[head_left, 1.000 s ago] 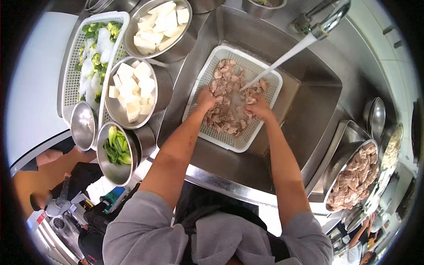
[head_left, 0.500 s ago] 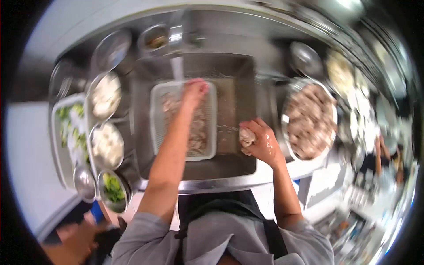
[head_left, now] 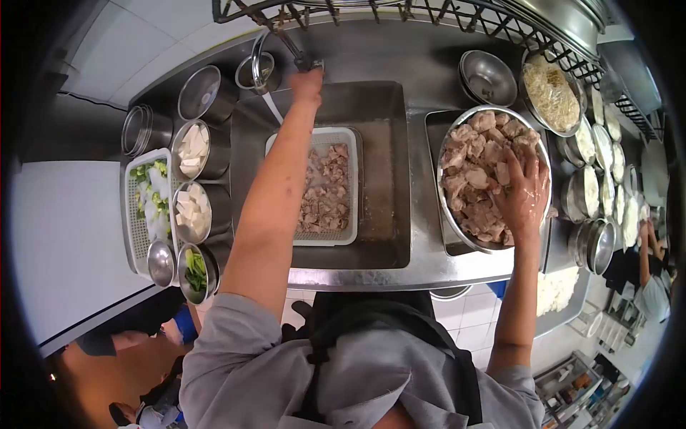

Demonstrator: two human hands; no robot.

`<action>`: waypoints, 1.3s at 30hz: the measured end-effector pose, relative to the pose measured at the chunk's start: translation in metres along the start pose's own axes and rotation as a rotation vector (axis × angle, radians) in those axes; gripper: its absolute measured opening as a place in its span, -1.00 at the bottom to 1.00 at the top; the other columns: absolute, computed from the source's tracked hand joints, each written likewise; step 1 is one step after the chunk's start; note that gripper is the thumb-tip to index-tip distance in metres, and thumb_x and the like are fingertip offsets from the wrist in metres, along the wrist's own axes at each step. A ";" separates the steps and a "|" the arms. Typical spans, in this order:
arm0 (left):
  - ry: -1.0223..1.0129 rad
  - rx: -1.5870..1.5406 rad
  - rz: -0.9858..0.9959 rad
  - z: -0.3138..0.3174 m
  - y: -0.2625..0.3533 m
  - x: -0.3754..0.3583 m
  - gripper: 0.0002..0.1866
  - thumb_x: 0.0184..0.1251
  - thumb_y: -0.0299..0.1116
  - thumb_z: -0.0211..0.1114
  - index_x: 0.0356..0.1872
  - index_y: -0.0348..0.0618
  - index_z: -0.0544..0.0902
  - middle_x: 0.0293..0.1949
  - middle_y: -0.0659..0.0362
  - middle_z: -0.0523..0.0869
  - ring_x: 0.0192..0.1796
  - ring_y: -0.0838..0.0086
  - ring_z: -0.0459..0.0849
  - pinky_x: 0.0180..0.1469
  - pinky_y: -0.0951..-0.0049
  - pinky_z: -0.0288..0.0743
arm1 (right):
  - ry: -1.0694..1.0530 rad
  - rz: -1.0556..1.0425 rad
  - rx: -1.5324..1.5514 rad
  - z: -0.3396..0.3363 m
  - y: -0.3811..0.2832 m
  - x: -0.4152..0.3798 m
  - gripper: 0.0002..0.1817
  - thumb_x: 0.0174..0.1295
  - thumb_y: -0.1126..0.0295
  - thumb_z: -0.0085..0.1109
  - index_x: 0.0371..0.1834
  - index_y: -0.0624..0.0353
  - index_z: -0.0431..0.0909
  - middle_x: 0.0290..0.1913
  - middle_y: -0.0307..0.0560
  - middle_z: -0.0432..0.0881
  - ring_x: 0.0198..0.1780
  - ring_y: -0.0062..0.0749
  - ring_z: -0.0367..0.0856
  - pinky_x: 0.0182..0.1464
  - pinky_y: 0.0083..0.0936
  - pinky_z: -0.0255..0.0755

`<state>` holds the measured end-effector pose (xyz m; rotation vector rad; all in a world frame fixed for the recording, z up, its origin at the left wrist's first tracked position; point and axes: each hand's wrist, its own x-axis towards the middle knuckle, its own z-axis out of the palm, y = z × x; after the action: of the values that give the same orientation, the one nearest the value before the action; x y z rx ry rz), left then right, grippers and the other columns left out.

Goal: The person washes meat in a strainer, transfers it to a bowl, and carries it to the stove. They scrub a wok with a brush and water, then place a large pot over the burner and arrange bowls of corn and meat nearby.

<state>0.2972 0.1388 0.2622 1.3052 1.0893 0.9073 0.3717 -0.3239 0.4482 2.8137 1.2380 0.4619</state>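
Observation:
My left hand (head_left: pixel 307 86) reaches across the sink (head_left: pixel 386 143) and is closed at the faucet handle (head_left: pixel 309 64), its fingertips mostly hidden behind the hand. Beside it, water (head_left: pixel 271 109) streams from the curved spout toward a white perforated basket (head_left: pixel 350 236). Small pieces of meat (head_left: pixel 325 204) lie in that basket, inside the sink. On the right, my right hand (head_left: pixel 523 193) rests open with spread fingers on large chunks of pale meat (head_left: pixel 471 154). These chunks fill a wide metal bowl (head_left: pixel 449 223); the hand's wet back faces up.
Left of the sink stand metal containers of white blocks (head_left: pixel 191 214), a bowl of green vegetables (head_left: pixel 194 272) and a basket of greens (head_left: pixel 150 193). Wrapped noodle-like food (head_left: pixel 550 96) and stacked bowls (head_left: pixel 489 77) stand back right. A black rack (head_left: pixel 429 11) overhangs the rear. Another person (head_left: pixel 650 286) is far right.
My left hand has gone from over the basket up to the faucet handle. My right hand, earlier holding a meat chunk over the sink, has moved right onto the bowl's meat and spread its fingers.

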 end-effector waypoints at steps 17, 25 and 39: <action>-0.471 -0.345 0.218 0.044 0.055 -0.112 -0.54 0.44 -0.36 0.36 0.29 -0.26 0.54 0.26 0.05 0.62 0.25 0.28 0.61 0.31 0.25 0.51 | 0.389 0.041 0.289 -0.012 -0.006 -0.030 -0.44 0.23 0.12 0.40 0.29 0.03 0.57 0.31 0.14 0.48 0.39 0.18 0.38 0.40 0.20 0.20; -0.859 0.281 1.065 0.049 0.106 -0.334 -0.24 0.36 -0.03 0.35 0.52 -0.11 0.38 0.52 -0.12 0.31 0.56 -0.06 0.26 0.55 -0.14 0.02 | 0.484 0.562 0.313 0.080 0.119 -0.162 -0.64 0.16 0.65 0.24 0.06 0.21 0.61 0.00 0.17 0.62 0.05 0.16 0.63 0.12 -0.07 0.50; -0.694 0.541 1.145 0.077 0.117 -0.357 -0.40 0.47 -0.18 0.25 0.49 -0.08 0.42 0.48 -0.06 0.37 0.52 0.06 0.33 0.52 0.03 0.17 | 0.304 0.548 0.555 0.151 0.223 -0.104 -0.90 0.17 0.52 0.22 -0.25 0.20 0.61 -0.18 0.16 0.53 -0.24 0.02 0.62 -0.14 -0.19 0.55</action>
<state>0.2832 -0.2148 0.4106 2.5367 -0.0787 0.8168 0.5075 -0.5387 0.3103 3.6885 0.6673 0.6710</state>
